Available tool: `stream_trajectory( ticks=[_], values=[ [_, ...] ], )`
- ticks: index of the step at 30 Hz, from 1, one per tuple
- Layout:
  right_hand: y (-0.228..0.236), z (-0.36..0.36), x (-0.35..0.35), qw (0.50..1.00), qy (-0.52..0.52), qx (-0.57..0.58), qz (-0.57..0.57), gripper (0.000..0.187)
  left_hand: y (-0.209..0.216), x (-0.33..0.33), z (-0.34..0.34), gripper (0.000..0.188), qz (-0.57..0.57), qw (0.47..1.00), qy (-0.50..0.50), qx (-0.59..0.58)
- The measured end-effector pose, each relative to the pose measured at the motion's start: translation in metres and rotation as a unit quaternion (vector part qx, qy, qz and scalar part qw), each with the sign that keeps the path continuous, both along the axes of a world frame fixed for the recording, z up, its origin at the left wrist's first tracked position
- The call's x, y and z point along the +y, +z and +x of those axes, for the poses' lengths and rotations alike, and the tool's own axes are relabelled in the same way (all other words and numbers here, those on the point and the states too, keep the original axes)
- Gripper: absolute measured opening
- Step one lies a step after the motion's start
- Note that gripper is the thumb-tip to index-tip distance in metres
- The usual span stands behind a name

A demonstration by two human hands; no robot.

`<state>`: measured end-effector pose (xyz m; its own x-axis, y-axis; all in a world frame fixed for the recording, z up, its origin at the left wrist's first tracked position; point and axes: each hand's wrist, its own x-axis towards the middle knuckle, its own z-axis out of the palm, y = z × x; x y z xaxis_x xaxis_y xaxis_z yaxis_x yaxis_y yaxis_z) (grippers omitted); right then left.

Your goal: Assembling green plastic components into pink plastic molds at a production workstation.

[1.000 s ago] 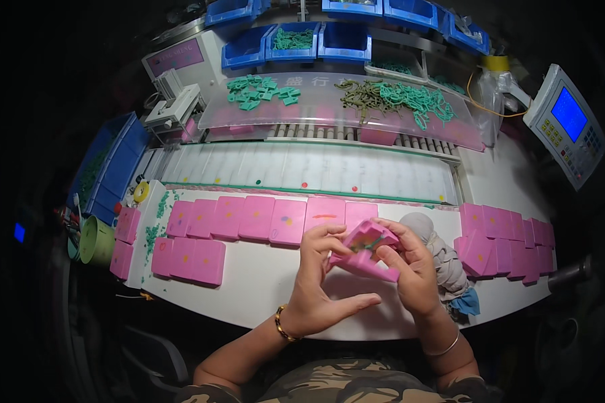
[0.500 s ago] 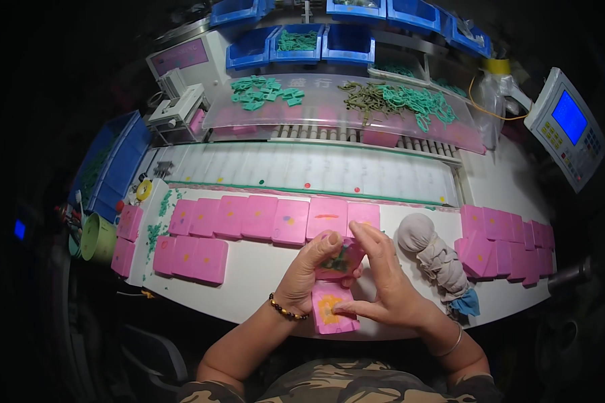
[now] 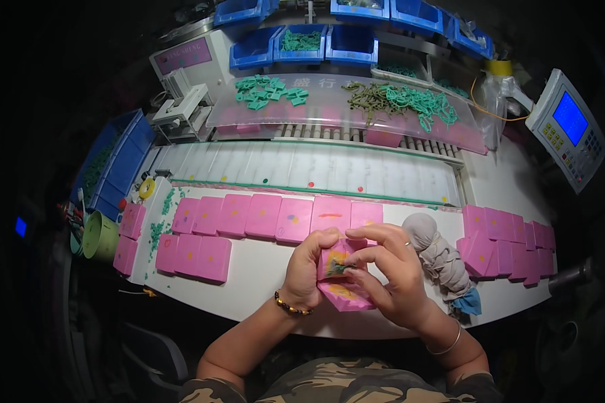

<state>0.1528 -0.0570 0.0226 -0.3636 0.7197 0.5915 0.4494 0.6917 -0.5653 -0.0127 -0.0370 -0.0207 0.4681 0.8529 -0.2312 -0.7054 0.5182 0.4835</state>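
A pink rubber mold (image 3: pixel 348 299) is spread open in two hinged-looking halves above the near edge of the bench. My left hand (image 3: pixel 302 272) grips its left side, thumb on top, fingers mostly hidden. Inside the raised upper half lies a small dark green wax piece (image 3: pixel 337 269), on an orange-yellow patch. My right hand (image 3: pixel 400 279) reaches in from the right, its fingertips pinched at the wax piece. One right finger rests by the mold's upper edge. How firmly the piece is held is partly hidden by the fingers.
Rows of closed pink molds (image 3: pixel 262 216) stand behind and left of my hands, with more molds (image 3: pixel 494 245) at the right. A wrapped cloth bundle (image 3: pixel 444 258) lies right. Green wax pieces (image 3: pixel 269 91) lie on a clear shelf below blue bins (image 3: pixel 351 46). A control panel (image 3: pixel 568 121) stands far right.
The mold halves have come up and tilted more upright. My right hand has moved from spanning both halves to pinching at the green wax piece in the upper one.
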Motion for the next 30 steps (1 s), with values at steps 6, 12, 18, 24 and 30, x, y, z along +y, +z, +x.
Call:
stream_trajectory(
  ticks=[6,12,18,24,30],
  values=[
    [0.000,-0.006,0.003,0.999,0.016,0.002,-0.028,0.019,-0.006,-0.001,0.003,0.016,0.014,0.998,0.060,-0.001],
    [-0.001,-0.011,-0.009,0.999,0.010,-0.041,0.011,0.018,-0.007,-0.002,0.000,0.015,0.010,0.996,0.086,-0.037],
    [-0.002,-0.012,-0.016,0.996,0.013,-0.082,0.023,0.022,-0.010,-0.003,0.001,0.017,0.006,0.992,0.121,-0.020],
    [-0.004,-0.011,-0.017,0.999,0.032,-0.025,-0.029,0.022,-0.014,-0.001,0.002,0.022,-0.017,0.992,0.125,-0.026],
    [0.001,0.009,0.002,0.930,0.001,0.293,-0.222,0.011,-0.002,0.002,-0.001,0.043,0.147,0.964,0.104,0.197]
  ],
)
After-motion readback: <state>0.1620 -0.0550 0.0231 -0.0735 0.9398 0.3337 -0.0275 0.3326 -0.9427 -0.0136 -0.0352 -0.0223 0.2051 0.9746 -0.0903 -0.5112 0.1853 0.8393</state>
